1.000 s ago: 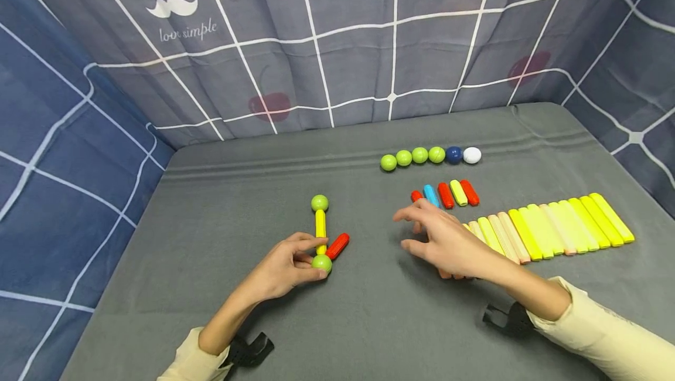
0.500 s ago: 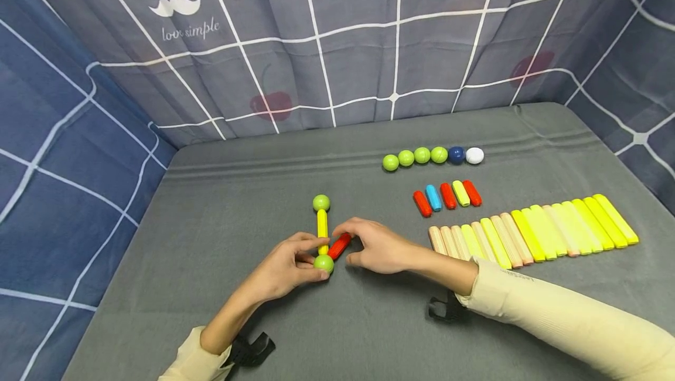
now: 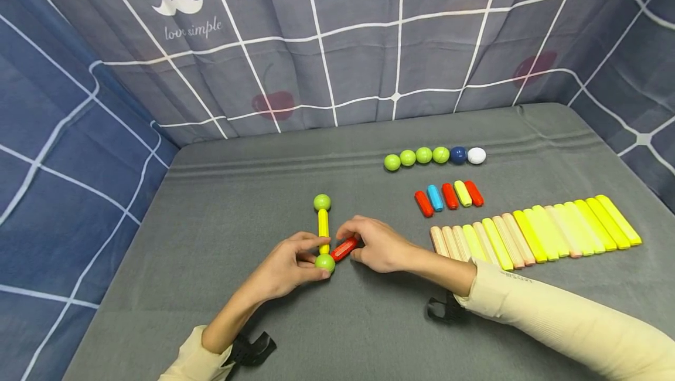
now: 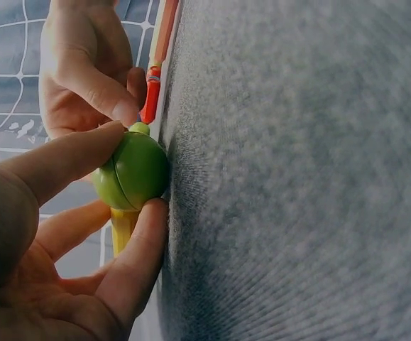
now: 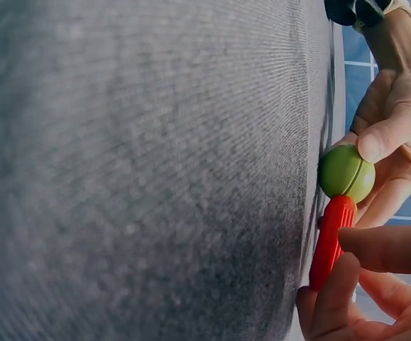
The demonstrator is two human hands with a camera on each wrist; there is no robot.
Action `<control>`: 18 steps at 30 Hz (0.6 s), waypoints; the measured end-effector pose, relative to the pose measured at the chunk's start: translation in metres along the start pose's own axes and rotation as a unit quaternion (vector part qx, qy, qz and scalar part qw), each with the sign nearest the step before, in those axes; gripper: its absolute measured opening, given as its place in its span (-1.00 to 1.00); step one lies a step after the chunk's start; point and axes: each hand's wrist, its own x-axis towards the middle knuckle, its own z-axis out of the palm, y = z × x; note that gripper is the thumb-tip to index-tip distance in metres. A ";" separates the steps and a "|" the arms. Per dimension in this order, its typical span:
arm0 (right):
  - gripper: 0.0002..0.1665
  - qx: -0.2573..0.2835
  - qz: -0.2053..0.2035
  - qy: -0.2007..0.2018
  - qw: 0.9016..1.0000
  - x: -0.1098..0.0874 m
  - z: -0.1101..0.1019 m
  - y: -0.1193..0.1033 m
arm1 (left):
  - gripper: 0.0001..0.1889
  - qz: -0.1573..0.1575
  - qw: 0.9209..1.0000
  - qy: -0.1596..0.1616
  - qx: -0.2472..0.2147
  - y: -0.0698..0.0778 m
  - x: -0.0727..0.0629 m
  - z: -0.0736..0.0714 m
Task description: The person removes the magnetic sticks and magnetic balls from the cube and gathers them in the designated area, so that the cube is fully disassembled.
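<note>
My left hand (image 3: 283,268) pinches a green ball (image 3: 325,263) between thumb and fingers, low on the grey cloth. From that ball a yellow stick (image 3: 323,227) runs away from me to a second green ball (image 3: 322,202). To the right, a short red stick (image 3: 345,248) slants out with its inner end against the held ball. My right hand (image 3: 383,247) pinches the red stick's outer end. In the right wrist view, thumb and fingers close on the ribbed red stick (image 5: 331,241). The left wrist view has the green ball (image 4: 131,170) between the fingertips.
Behind and right lies a row of green balls (image 3: 424,155) with a dark blue ball (image 3: 458,155) and a white ball (image 3: 477,155). Nearer are short red, blue and yellow sticks (image 3: 450,196). Long yellow and pinkish sticks (image 3: 538,231) lie side by side at right. A checked curtain (image 3: 358,47) hangs behind.
My right hand has come left from beside the long sticks and taken hold of the red stick. The red stick's outer end has swung toward me and right. My left hand stays put.
</note>
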 end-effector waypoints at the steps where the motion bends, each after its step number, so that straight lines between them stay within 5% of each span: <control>1: -0.61 -0.004 0.002 -0.002 1.000 0.000 0.000 0.000 | -0.38 -0.001 1.000 0.000 0.001 0.000 0.000 0.000; 18: -0.69 -0.047 -0.041 -0.064 0.996 -0.006 0.003 0.000 | -0.37 -0.002 1.000 -0.007 -0.008 0.000 0.000 0.000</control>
